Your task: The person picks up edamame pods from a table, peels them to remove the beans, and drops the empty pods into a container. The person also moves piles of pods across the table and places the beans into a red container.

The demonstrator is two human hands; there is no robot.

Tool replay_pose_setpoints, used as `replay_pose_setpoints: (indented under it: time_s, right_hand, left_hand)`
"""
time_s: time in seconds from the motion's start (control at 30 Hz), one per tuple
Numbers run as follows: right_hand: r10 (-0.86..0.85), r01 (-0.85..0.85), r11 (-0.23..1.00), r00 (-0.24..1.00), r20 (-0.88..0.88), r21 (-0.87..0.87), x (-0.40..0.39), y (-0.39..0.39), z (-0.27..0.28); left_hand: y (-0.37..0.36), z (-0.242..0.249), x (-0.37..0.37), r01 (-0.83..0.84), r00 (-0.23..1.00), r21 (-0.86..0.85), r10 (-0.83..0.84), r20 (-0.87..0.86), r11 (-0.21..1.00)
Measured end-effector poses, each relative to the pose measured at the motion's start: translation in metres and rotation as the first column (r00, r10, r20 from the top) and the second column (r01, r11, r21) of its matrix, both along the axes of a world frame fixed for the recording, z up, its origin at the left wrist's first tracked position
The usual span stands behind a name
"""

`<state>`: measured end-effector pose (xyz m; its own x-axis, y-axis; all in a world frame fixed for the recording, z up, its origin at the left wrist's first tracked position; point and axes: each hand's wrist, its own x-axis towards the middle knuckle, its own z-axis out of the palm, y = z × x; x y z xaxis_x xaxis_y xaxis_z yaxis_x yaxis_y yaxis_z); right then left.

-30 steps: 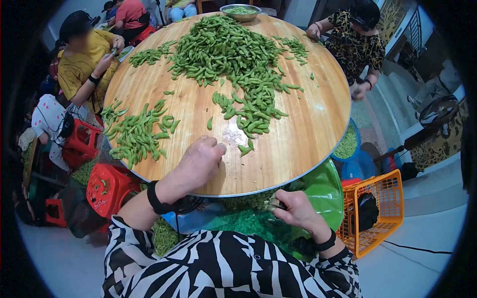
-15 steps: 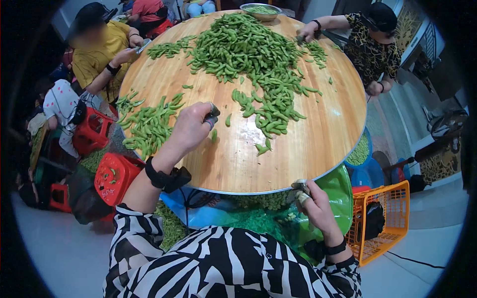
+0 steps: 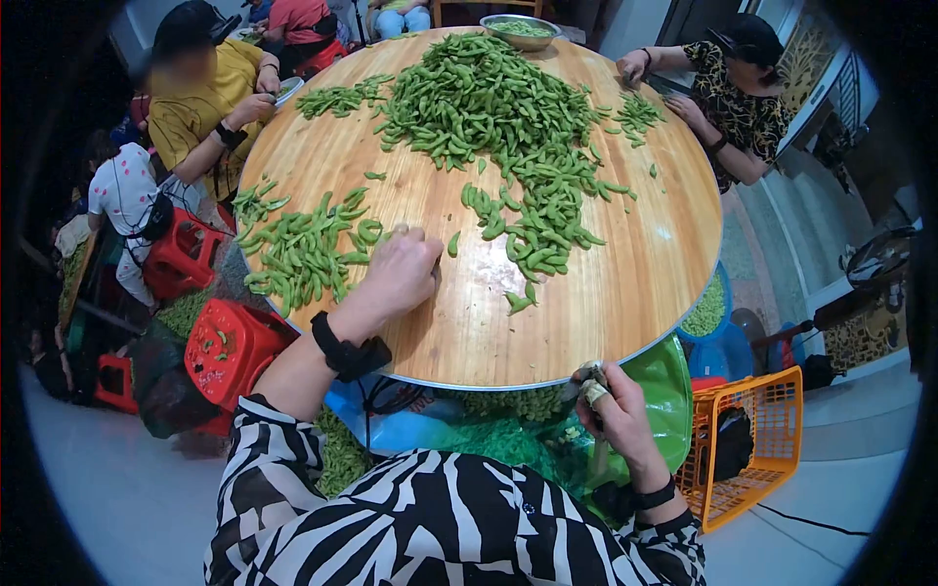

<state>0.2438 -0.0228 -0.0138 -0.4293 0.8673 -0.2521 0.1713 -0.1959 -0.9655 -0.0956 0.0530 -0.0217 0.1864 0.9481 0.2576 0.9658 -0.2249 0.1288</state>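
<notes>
My left hand is low over the round wooden table, knuckles up and fingers curled. It is beside a loose heap of green bean pods, and its fingertips and anything in them are hidden. At the near table edge, my right hand is closed, with worn wrapping on its thumb or finger. A narrow pale strip shows below that hand; I cannot make out what it is. A large pile of pods covers the far middle, trailing toward me. One single pod lies just right of my left hand.
Two people work across the table, at left and right. A metal bowl stands at the far edge. Shelled beans lie below the near edge, beside green plastic. An orange crate is at right, a red stool at left.
My left hand has lowered and shifted right, its fingers turned down toward the table. My right hand stays near the edge, closed. The person at far right has brought both hands to the table edge.
</notes>
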Motion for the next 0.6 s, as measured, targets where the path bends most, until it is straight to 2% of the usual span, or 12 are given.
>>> replay_pose_setpoints:
  time_s: [0.03, 0.1, 0.13, 0.2, 0.33, 0.4, 0.43, 0.5, 0.53, 0.57, 0.6]
  right_hand:
    - [0.0, 0.0, 1.0, 1.0, 0.001, 0.002, -0.001, 0.0, 0.0]
    - [-0.004, 0.005, 1.0, 0.998, -0.061, 0.019, -0.005, -0.001, 0.0]
    - [-0.006, 0.007, 1.0, 0.998, -0.058, 0.02, -0.006, -0.002, 0.001]
    - [-0.006, 0.008, 1.0, 0.997, -0.082, 0.025, -0.005, -0.002, 0.002]
    - [-0.043, 0.043, 0.999, 0.998, -0.05, 0.007, -0.002, -0.005, 0.005]
    - [-0.053, 0.052, 0.999, 0.993, -0.101, -0.014, -0.002, -0.004, 0.005]
    - [-0.056, 0.055, 0.998, 0.993, -0.103, -0.015, -0.003, -0.004, 0.005]
    - [-0.057, 0.057, 0.998, 0.991, -0.118, -0.004, -0.005, -0.003, 0.006]
    - [-0.063, 0.062, 0.998, 0.991, -0.117, -0.008, -0.006, -0.003, 0.008]
    - [-0.054, 0.054, 0.999, 0.992, -0.118, -0.004, -0.009, -0.002, 0.01]
    - [-0.044, 0.045, 0.999, 0.992, -0.118, 0.001, -0.011, -0.001, 0.011]
  left_hand:
    - [0.005, 0.002, 0.0, 0.0, 1.0, 0.002, 0.0, 0.001, 1.0]
    - [0.022, 0.005, 0.0, 0.127, 0.982, 0.175, -0.149, 0.116, 0.976]
    - [0.029, 0.002, -0.002, 0.129, 0.981, 0.177, -0.151, 0.119, 0.976]
    - [0.041, -0.004, -0.007, 0.334, 0.941, 0.037, -0.335, 0.041, 0.942]
    - [0.045, -0.009, -0.006, 0.346, 0.937, 0.019, -0.347, 0.039, 0.938]
    - [0.038, -0.009, 0.002, 0.269, 0.947, -0.011, -0.263, 0.184, 0.963]
    - [0.034, -0.005, 0.006, 0.272, 0.947, -0.011, -0.266, 0.182, 0.962]
    - [0.024, 0.006, 0.017, 0.269, 0.835, -0.099, -0.181, 0.519, 0.958]
    - [0.017, 0.012, 0.025, 0.276, 0.769, -0.16, -0.118, 0.628, 0.948]
    - [0.013, 0.012, 0.032, 0.28, 0.768, -0.163, -0.119, 0.629, 0.946]
    - [0.008, 0.01, 0.038, 0.31, 0.691, -0.165, -0.103, 0.715, 0.936]
